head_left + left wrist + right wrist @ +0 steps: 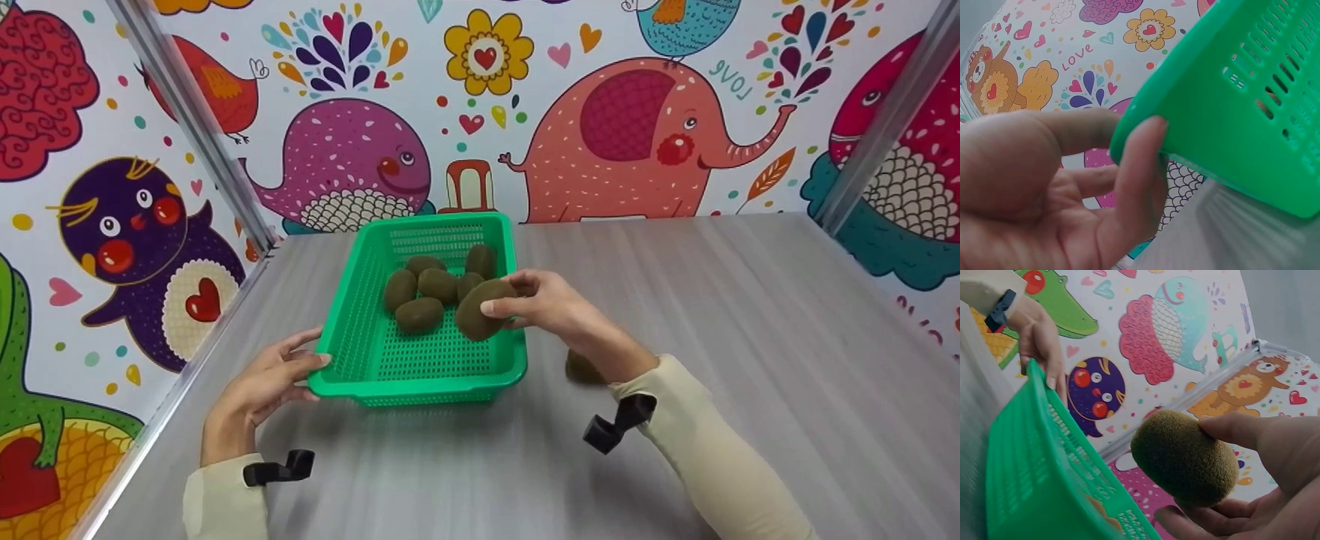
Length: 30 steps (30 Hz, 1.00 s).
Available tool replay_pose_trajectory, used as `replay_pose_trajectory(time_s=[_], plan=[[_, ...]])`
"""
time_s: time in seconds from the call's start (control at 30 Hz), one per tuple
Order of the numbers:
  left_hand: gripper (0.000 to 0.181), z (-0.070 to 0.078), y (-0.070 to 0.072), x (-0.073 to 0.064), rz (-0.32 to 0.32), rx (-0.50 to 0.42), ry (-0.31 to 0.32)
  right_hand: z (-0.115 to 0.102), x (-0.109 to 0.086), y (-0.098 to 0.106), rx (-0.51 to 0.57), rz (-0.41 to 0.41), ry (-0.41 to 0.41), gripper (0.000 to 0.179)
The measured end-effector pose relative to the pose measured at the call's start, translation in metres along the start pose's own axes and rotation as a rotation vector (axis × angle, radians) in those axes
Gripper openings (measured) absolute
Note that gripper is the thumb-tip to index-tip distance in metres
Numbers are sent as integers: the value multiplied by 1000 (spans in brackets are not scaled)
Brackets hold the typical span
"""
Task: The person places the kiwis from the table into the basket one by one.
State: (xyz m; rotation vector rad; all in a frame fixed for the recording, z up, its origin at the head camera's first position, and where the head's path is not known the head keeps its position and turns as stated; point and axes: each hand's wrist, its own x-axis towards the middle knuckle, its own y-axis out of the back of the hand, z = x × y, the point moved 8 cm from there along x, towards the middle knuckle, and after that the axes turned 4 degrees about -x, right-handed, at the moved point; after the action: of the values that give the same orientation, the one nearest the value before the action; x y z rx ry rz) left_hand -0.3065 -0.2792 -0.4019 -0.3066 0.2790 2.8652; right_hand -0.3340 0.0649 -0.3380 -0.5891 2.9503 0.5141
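Note:
A green plastic basket (352, 388) with slotted walls stands on the table, with several brown kiwis (420, 316) lying inside. My left hand (264, 382) pinches the basket's near left rim between thumb and fingers; the left wrist view shows the fingers (1139, 163) wrapped about that rim. Over the basket's right side, my right hand (551, 306) holds a fuzzy kiwi (1185, 458) between thumb and fingertips, above the other fruit. Another kiwi (583, 369) lies on the table right of the basket, partly hidden beneath the right forearm.
The grey wood-grain table (720, 300) extends on both sides of the basket. Printed cartoon panels (480, 135) wall it in at the back and sides, joined by metal corner posts (202, 120). Each wrist wears a black mount (619, 424).

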Motion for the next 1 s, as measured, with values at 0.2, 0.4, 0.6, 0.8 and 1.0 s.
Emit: replay_pose_trajectory(time_s=[0.2,0.4,0.6,0.8,1.0], plan=[[72,1,1,0,8,4,-7,-5,5,-18,52,-37,-23,60],[72,1,1,-1,13,-1,-8,-13,13,-34,99,-119,-51,55],[73,1,0,0,11,-11,-9,-27,20,-36,113,-136,-53,50],[72,0,-1,0,8,-19,-5,-37,28,-39,37,-128,-50,45],[71,-1,0,-1,10,-24,-5,-38,42,-47,20,-157,-79,43]])
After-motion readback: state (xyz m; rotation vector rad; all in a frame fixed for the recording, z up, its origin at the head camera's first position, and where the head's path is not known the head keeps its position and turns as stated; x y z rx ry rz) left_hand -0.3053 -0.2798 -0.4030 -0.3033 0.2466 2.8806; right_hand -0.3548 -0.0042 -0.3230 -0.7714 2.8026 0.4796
